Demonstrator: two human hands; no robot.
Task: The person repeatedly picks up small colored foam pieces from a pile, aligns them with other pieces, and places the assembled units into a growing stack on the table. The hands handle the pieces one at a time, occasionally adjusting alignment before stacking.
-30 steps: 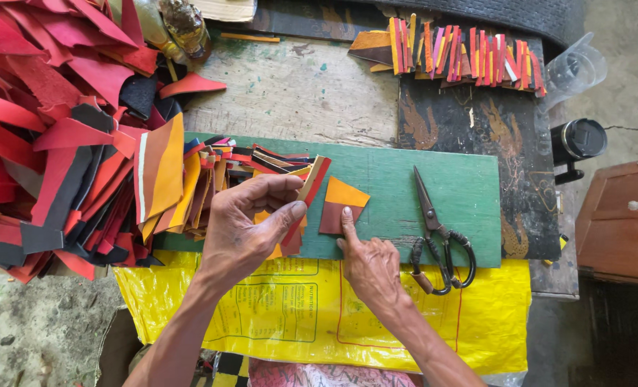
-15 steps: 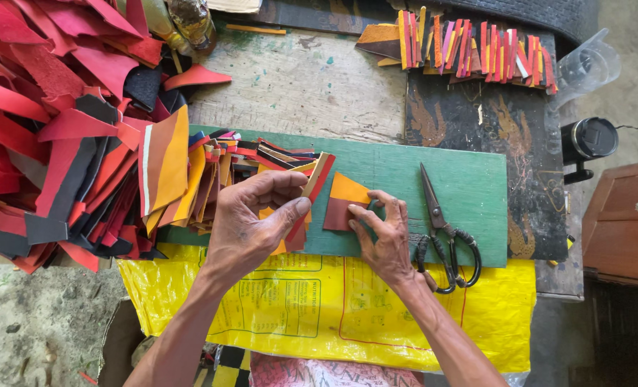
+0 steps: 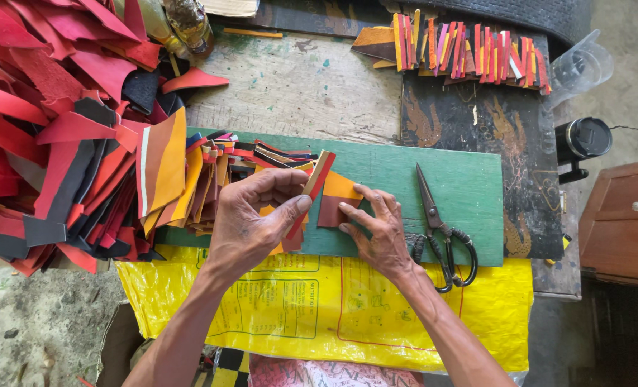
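Left hand [image 3: 251, 229] pinching layered red-orange strip [image 3: 313, 188], thumb under, fingers over. Right hand [image 3: 380, 233] open, fingertips pressing orange-brown piece [image 3: 337, 201] flat on green board [image 3: 469, 193]. I judge strip light, flexible; grip mid-length. Scissors [image 3: 441, 233] just beside right hand.

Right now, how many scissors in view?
1. The scissors lie on the green board, blades pointing away, just right of the right hand. More could be hidden under the scrap pile at left.
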